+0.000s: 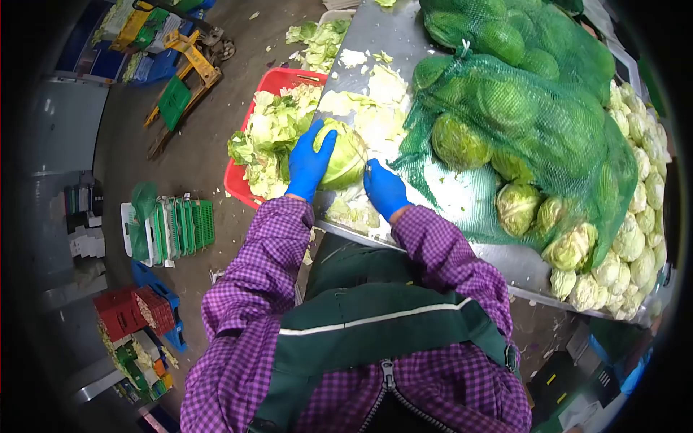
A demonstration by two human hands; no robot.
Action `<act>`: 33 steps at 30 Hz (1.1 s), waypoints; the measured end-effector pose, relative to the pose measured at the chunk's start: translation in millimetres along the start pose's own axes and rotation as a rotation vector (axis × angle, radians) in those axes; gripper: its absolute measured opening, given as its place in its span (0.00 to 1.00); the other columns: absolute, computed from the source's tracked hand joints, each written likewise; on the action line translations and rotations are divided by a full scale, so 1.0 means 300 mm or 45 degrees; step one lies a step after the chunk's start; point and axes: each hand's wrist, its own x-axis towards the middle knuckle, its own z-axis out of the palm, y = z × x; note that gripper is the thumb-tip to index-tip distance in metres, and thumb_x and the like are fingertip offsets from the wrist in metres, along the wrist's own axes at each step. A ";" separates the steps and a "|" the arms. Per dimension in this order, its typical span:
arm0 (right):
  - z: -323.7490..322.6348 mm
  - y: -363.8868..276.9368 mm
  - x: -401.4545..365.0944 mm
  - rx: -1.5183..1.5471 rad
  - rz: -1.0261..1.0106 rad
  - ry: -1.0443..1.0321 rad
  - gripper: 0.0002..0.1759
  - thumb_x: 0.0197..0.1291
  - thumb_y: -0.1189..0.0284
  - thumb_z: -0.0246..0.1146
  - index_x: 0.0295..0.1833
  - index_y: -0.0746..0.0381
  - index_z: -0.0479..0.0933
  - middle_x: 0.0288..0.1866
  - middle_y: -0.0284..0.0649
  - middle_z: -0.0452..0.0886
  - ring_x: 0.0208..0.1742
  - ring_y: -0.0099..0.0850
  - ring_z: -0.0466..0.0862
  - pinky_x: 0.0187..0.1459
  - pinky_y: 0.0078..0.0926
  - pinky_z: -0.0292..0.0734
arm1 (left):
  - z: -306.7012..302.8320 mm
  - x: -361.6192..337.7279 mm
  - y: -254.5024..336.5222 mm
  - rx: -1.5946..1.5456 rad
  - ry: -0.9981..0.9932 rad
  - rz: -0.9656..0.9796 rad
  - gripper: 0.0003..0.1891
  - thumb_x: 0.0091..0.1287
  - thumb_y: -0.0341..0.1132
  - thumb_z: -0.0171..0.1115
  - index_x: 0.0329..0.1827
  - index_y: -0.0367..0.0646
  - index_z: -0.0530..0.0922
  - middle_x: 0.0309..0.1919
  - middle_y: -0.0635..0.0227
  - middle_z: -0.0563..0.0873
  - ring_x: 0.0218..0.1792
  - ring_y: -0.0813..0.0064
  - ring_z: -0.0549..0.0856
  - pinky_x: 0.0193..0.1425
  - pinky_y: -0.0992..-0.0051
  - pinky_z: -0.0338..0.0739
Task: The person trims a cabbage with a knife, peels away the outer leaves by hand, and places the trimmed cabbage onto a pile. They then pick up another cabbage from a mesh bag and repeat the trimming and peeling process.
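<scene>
A pale green cabbage (342,156) sits at the near left edge of the metal table (447,195). My left hand (309,163), in a blue glove, grips its left side with the thumb over the top. Close to the cabbage's lower right side is my right hand (387,190), also blue-gloved, with the fingers curled closed. What those fingers hold, if anything, is too hidden to make out. Loose cabbage leaves (382,108) lie on the table around the cabbage. Left of it, a red crate (238,178) is heaped with torn leaves (278,123).
Green mesh sacks (505,94) full of cabbages cover the table's right side, and some cabbages (517,208) spill from one opening. Trimmed cabbages (628,238) are piled at the far right. Green and white crates (177,225) and a yellow pallet jack (195,61) stand on the floor at left.
</scene>
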 end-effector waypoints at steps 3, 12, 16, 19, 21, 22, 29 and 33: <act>0.013 0.040 -0.012 -0.055 -0.040 -0.085 0.15 0.65 0.64 0.49 0.52 0.59 0.70 0.37 0.55 0.82 0.38 0.53 0.82 0.39 0.49 0.76 | 0.000 0.011 -0.006 -0.037 0.036 0.017 0.28 0.63 0.50 0.64 0.61 0.42 0.76 0.54 0.52 0.81 0.55 0.56 0.81 0.60 0.65 0.73; 0.037 0.124 0.402 -0.165 -0.298 -0.310 0.15 0.59 0.67 0.53 0.46 0.63 0.79 0.42 0.52 0.84 0.41 0.47 0.85 0.43 0.42 0.80 | -0.041 -0.012 -0.091 -0.425 -0.049 0.114 0.24 0.65 0.37 0.63 0.63 0.40 0.74 0.59 0.59 0.80 0.60 0.68 0.78 0.65 0.70 0.69; 0.002 0.020 0.524 0.712 0.102 -0.250 0.19 0.62 0.56 0.57 0.42 0.62 0.78 0.30 0.44 0.83 0.27 0.29 0.81 0.30 0.31 0.78 | -0.106 0.004 -0.145 -0.734 -0.229 0.127 0.22 0.70 0.36 0.56 0.65 0.37 0.72 0.61 0.60 0.78 0.63 0.71 0.74 0.69 0.71 0.64; 0.013 -0.015 0.476 0.707 0.167 -0.516 0.28 0.63 0.46 0.57 0.50 0.62 0.74 0.25 0.36 0.77 0.19 0.24 0.76 0.21 0.25 0.73 | -0.170 -0.006 -0.246 -0.772 -0.221 0.123 0.24 0.72 0.40 0.52 0.68 0.36 0.68 0.65 0.59 0.74 0.65 0.70 0.71 0.72 0.70 0.60; 0.049 -0.015 0.355 0.794 0.196 -0.675 0.35 0.64 0.46 0.57 0.63 0.64 0.70 0.25 0.36 0.75 0.18 0.23 0.74 0.21 0.22 0.72 | -0.238 -0.064 -0.228 -1.695 0.236 -0.998 0.28 0.73 0.46 0.48 0.72 0.39 0.62 0.69 0.61 0.68 0.67 0.69 0.69 0.71 0.69 0.61; 0.035 -0.043 0.298 0.848 0.184 -0.614 0.34 0.64 0.49 0.58 0.64 0.65 0.70 0.27 0.37 0.77 0.19 0.23 0.75 0.23 0.23 0.73 | -0.102 -0.134 -0.314 -1.174 0.249 -0.366 0.34 0.70 0.40 0.58 0.75 0.41 0.54 0.70 0.55 0.64 0.69 0.64 0.66 0.73 0.67 0.60; -0.048 -0.162 0.092 0.401 -0.290 -0.022 0.28 0.65 0.59 0.60 0.63 0.68 0.71 0.44 0.55 0.84 0.41 0.36 0.85 0.46 0.30 0.78 | -0.099 -0.142 -0.098 -1.540 0.229 -0.460 0.44 0.59 0.31 0.67 0.76 0.44 0.50 0.68 0.59 0.64 0.67 0.65 0.67 0.69 0.67 0.65; -0.199 -0.166 0.035 0.535 -0.007 -0.201 0.26 0.68 0.59 0.56 0.63 0.67 0.72 0.53 0.57 0.80 0.54 0.44 0.82 0.55 0.34 0.75 | -0.099 -0.083 -0.079 -1.581 -0.169 -0.477 0.44 0.59 0.31 0.67 0.76 0.44 0.51 0.65 0.60 0.69 0.64 0.66 0.72 0.67 0.68 0.69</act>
